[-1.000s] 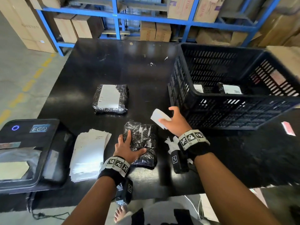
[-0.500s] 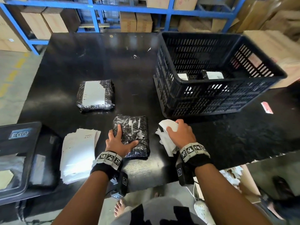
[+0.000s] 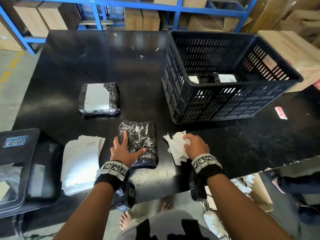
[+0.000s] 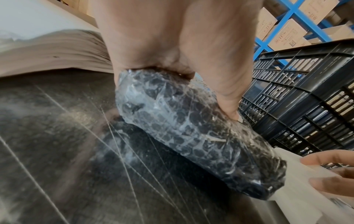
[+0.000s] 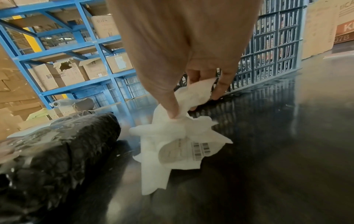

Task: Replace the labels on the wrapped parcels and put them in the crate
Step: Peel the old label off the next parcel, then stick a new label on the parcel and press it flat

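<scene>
Left grip: fingers spread flat, pressing bare parcel onto surface
Right grip: clenched round crumpled old label, just right of parcel
Parcel axis: long side runs toward far edge
Fresh labels: just left of parcel, left grip nearer

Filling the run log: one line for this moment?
left hand presses unlabelled parcel | right hand grips crumpled label | crate holds labelled parcels

Head cam looks down on table; wrist cams low, close; all share parcel, crate.
</scene>
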The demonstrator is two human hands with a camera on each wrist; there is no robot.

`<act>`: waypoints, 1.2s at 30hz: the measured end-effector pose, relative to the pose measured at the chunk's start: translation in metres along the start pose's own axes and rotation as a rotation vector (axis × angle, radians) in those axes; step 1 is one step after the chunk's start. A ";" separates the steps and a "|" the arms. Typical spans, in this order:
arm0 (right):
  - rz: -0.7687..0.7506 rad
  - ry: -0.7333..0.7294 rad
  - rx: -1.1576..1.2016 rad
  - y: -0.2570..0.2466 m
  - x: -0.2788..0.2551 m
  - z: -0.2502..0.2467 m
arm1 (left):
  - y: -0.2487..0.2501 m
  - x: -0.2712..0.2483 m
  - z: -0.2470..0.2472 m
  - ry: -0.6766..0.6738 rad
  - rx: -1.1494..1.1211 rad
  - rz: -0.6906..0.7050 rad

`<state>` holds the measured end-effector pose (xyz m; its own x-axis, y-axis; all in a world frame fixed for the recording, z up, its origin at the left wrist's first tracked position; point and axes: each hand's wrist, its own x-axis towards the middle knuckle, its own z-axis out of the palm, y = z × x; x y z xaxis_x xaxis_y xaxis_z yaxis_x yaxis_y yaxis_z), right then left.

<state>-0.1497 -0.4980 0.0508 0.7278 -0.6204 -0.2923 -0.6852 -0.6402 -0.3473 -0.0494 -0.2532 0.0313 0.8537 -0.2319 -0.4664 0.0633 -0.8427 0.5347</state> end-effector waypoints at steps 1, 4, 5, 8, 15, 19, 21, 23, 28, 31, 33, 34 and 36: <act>-0.001 0.021 -0.010 0.001 0.000 0.001 | 0.000 0.000 0.000 0.000 -0.002 -0.001; 0.030 0.053 -0.013 0.002 0.001 0.006 | 0.000 0.000 0.000 0.000 -0.008 -0.005; 0.048 0.050 -0.008 0.002 0.002 0.007 | 0.000 0.000 0.000 -0.001 -0.007 -0.004; 0.072 0.039 -0.035 0.002 0.007 0.008 | 0.001 -0.001 -0.001 0.003 0.005 -0.004; 0.021 0.065 -0.229 0.003 0.005 0.015 | 0.002 -0.002 -0.001 0.006 0.022 -0.003; 0.058 0.037 -0.204 0.004 0.004 0.018 | 0.002 -0.001 -0.001 0.002 0.034 -0.007; 0.090 -0.022 -0.119 0.004 0.005 0.016 | 0.002 -0.001 -0.001 0.003 0.039 -0.007; 0.098 -0.082 -0.072 0.003 0.004 0.015 | 0.002 -0.001 -0.001 0.002 0.035 -0.008; 0.148 -0.094 0.076 0.002 -0.006 0.016 | 0.002 -0.001 0.000 0.002 0.049 -0.004; 0.161 -0.075 0.141 0.004 -0.008 0.012 | 0.003 -0.001 -0.001 0.002 0.057 -0.001; 0.136 -0.055 0.125 0.003 -0.010 0.010 | 0.002 -0.001 -0.001 0.003 0.059 0.000; 0.123 -0.032 0.121 0.003 -0.011 0.010 | 0.002 -0.001 -0.001 0.000 0.059 0.001; 0.106 0.019 0.141 0.003 -0.014 0.010 | 0.003 -0.002 -0.002 -0.009 0.063 0.002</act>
<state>-0.1615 -0.4868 0.0449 0.6499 -0.6905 -0.3175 -0.7465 -0.5017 -0.4370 -0.0499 -0.2542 0.0346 0.8491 -0.2375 -0.4718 0.0290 -0.8709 0.4906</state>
